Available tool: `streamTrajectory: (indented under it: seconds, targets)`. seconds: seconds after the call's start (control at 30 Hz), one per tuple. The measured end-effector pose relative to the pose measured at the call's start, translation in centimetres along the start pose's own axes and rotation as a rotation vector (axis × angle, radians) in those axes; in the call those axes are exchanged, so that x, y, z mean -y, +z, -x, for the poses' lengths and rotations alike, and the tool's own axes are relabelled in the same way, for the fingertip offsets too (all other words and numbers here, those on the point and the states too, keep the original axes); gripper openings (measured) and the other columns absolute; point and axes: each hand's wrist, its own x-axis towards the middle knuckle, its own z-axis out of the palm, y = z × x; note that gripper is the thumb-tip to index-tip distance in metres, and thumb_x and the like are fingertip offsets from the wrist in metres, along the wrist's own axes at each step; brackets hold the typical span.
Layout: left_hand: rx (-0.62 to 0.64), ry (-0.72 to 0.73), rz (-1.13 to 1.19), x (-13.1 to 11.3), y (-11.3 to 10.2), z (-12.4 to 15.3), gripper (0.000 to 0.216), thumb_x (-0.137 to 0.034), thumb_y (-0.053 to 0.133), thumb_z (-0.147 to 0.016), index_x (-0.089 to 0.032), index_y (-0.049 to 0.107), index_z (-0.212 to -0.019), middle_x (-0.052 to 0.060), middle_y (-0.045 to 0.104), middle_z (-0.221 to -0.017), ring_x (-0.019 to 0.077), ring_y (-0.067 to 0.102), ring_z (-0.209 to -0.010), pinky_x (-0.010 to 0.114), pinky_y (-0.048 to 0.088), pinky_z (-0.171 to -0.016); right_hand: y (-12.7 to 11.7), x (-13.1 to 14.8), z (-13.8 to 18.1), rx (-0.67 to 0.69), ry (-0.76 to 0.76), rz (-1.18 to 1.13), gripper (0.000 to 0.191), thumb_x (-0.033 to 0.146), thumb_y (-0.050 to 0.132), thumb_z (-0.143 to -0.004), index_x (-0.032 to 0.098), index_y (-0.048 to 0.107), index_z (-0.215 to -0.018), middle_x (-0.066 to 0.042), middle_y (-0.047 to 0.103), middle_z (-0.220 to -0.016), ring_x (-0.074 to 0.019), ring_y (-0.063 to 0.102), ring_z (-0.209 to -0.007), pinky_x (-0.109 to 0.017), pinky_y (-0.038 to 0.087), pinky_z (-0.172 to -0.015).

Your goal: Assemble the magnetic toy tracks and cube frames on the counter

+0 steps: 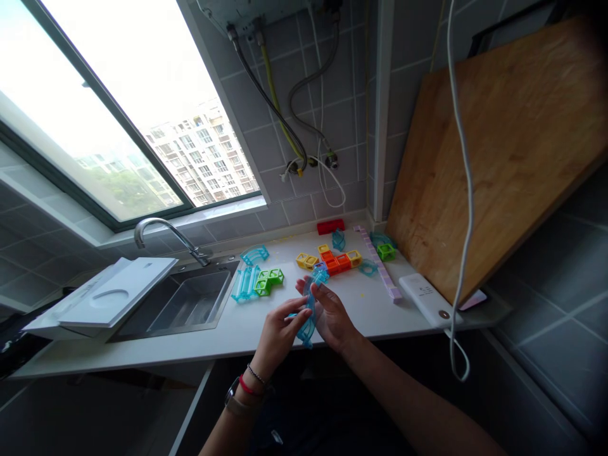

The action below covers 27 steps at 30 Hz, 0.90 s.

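Note:
A translucent blue curved track piece (308, 334) is held between my two hands above the counter's front part. My left hand (277, 329) pinches it near its middle with thumb and fingertips. My right hand (336, 318) has closed its thumb and fingers on the upper part, where a blue end (320, 274) sticks out. Just beyond lie joined orange blocks (338, 263), with yellow blocks (306, 261) attached. Green cube blocks (268, 282) touch or lie beside blue track pieces (245, 283) on the left. My fingers cover part of the held piece.
A sink (190, 304) with a faucet (166, 227) is at left, partly under a white box (118, 288). On the right are a lilac strip (380, 266), green blocks (386, 252), a white device (422, 297), a hanging cable (468, 177) and a leaning wooden board (498, 139).

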Motion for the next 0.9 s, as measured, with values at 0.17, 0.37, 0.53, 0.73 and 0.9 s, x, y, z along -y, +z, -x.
streamTrajectory:
  seconds: [0.17,0.37,0.53,0.73,0.9]
  targets:
    - [0.087,0.003,-0.08,0.2,0.4,0.0,0.044,-0.039,0.074,-0.082,-0.021,0.072,-0.121,0.01,0.073,-0.117,0.0245,0.069,-0.099,0.032,0.06,-0.078,-0.4,-0.1,-0.3,-0.035,-0.018,0.018,0.04,0.044,0.08,-0.078,0.025,0.071,-0.112,-0.008,0.069,-0.123,-0.0271,0.053,-0.129,-0.042,0.046,-0.101]
    - [0.024,0.047,-0.188,0.8,-0.9,-2.3,0.043,-0.04,0.075,-0.081,-0.019,0.073,-0.118,0.01,0.075,-0.11,0.023,0.073,-0.088,0.032,0.06,-0.074,-0.9,0.0,-1.3,-0.029,-0.002,0.168,0.05,0.049,0.082,-0.073,0.023,0.07,-0.113,-0.009,0.064,-0.132,-0.0285,0.048,-0.134,-0.046,0.039,-0.108]
    - [-0.044,0.06,-0.575,1.6,-5.4,-9.4,0.044,-0.041,0.07,-0.085,-0.019,0.07,-0.122,0.01,0.075,-0.112,0.0228,0.074,-0.088,0.032,0.06,-0.076,-3.3,0.8,-1.7,-0.07,-0.039,0.439,0.052,0.04,0.084,-0.073,0.023,0.069,-0.119,-0.009,0.065,-0.132,-0.0272,0.053,-0.13,-0.045,0.035,-0.112]
    - [-0.045,-0.009,-0.861,5.1,-8.2,-21.6,0.036,-0.024,0.075,-0.082,-0.016,0.069,-0.117,0.01,0.074,-0.109,0.0243,0.069,-0.102,0.038,0.054,-0.094,-9.0,3.8,0.1,-0.126,-0.233,0.972,0.034,0.049,0.073,-0.082,0.021,0.076,-0.102,-0.012,0.074,-0.104,-0.0297,0.066,-0.101,-0.044,0.05,-0.093]
    - [0.072,-0.081,-0.934,10.0,-7.2,-30.5,0.032,-0.033,0.062,-0.095,-0.015,0.061,-0.121,0.01,0.064,-0.121,0.0223,0.065,-0.104,0.044,0.056,-0.089,-12.3,4.7,1.0,-0.094,-0.326,1.252,0.028,0.049,0.066,-0.086,0.023,0.076,-0.088,-0.01,0.072,-0.087,-0.0268,0.068,-0.086,-0.036,0.055,-0.08]
